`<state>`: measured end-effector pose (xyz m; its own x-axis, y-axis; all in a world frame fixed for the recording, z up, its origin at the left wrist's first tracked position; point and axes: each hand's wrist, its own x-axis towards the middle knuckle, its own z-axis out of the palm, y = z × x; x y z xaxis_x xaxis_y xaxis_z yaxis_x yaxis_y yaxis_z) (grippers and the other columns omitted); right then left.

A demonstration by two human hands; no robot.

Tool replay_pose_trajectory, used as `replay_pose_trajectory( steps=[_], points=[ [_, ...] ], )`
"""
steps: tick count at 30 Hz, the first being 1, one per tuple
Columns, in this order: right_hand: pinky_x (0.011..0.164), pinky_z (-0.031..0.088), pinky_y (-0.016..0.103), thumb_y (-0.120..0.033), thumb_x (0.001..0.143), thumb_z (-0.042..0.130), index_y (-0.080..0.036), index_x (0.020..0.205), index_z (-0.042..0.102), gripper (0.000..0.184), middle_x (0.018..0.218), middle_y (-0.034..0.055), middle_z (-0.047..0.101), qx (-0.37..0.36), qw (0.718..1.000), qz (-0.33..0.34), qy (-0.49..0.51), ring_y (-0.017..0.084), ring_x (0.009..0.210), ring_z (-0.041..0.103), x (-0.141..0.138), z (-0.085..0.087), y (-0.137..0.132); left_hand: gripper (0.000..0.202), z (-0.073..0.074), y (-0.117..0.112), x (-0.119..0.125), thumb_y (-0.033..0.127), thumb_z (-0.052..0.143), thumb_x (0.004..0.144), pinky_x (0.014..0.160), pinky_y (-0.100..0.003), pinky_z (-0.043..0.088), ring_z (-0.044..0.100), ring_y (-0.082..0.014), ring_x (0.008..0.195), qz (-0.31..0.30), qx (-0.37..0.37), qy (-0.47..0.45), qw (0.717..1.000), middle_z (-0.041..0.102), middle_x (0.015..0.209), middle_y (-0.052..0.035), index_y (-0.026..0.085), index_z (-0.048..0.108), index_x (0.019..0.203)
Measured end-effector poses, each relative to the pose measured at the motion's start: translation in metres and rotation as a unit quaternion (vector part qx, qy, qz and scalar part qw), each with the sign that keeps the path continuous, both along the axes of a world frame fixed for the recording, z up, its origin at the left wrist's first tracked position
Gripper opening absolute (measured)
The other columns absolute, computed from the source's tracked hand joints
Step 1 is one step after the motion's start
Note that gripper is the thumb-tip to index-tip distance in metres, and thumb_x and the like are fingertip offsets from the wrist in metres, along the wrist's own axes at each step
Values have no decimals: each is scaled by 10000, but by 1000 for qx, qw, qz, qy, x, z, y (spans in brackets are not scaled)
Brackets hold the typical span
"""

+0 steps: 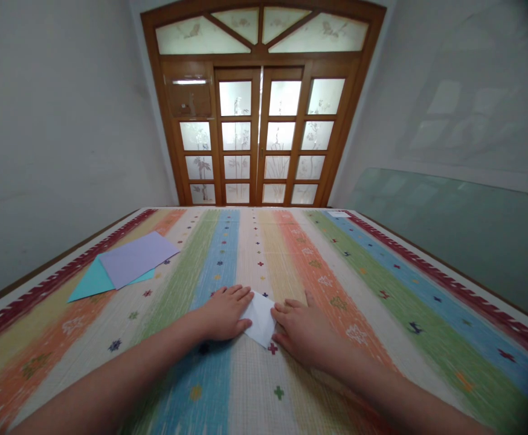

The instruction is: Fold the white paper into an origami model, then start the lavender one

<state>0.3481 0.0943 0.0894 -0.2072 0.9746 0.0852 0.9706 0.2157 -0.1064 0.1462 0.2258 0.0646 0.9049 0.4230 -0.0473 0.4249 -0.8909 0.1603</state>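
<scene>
2 bare hands show in my feed, with 1 small piece of white paper (260, 317) between them on the cloth-covered table (259, 402). On the paper's left side, the left grip (226, 313) lies palm down and loosely spread, fingertips along the upper edge and thumb by the lower; I read that as pinning, since a light sheet slips easily on fabric. Opposite, the right grip (307, 331) bends its fingertips onto the right edge, with 1 finger pointing away; whether it pinches or only presses, I cannot tell from here. Contact from 2 sides probably holds the piece flat and square. Its face has faint lines, perhaps creases, too small for me to confirm.

Ahead and to the left of the left grip, well apart from it, a lavender sheet (139, 260) overlaps a turquoise sheet (89, 282). I judge they sit there to leave elbow room while remaining within reach. Nothing weighs them down, and flat as they lie, they hardly need it.
</scene>
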Motion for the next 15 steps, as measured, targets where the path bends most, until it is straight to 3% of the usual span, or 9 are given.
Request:
replay_pose_trajectory(
  steps=[3, 7, 15],
  points=[
    [1018, 270, 585, -391, 845, 630, -219, 897, 738, 210, 904, 128, 733, -29, 1000, 2, -13, 332, 933, 629, 2, 12, 6, 615, 3, 12, -9, 392, 509, 899, 1131, -436, 254, 341, -278, 1396, -42, -19, -18, 999, 367, 1529, -109, 198, 375, 1467],
    [1004, 279, 576, -423, 902, 535, -179, 809, 761, 345, 767, 130, 722, -45, 997, -25, -61, 316, 861, 637, -2, 18, 15, 515, 4, 20, -19, 318, 555, 879, 1106, -392, 314, 458, -258, 1310, -56, -36, -67, 996, 504, 1432, -104, 195, 506, 1377],
    [1040, 237, 602, -450, 891, 582, -121, 830, 779, 388, 787, 167, 719, -16, 995, -60, -81, 323, 893, 616, -22, 12, 22, 203, 17, 13, -27, 292, 570, 889, 879, -357, 445, 609, -261, 1052, -45, 5, -74, 996, 676, 1130, -83, 217, 705, 1019]
  ],
)
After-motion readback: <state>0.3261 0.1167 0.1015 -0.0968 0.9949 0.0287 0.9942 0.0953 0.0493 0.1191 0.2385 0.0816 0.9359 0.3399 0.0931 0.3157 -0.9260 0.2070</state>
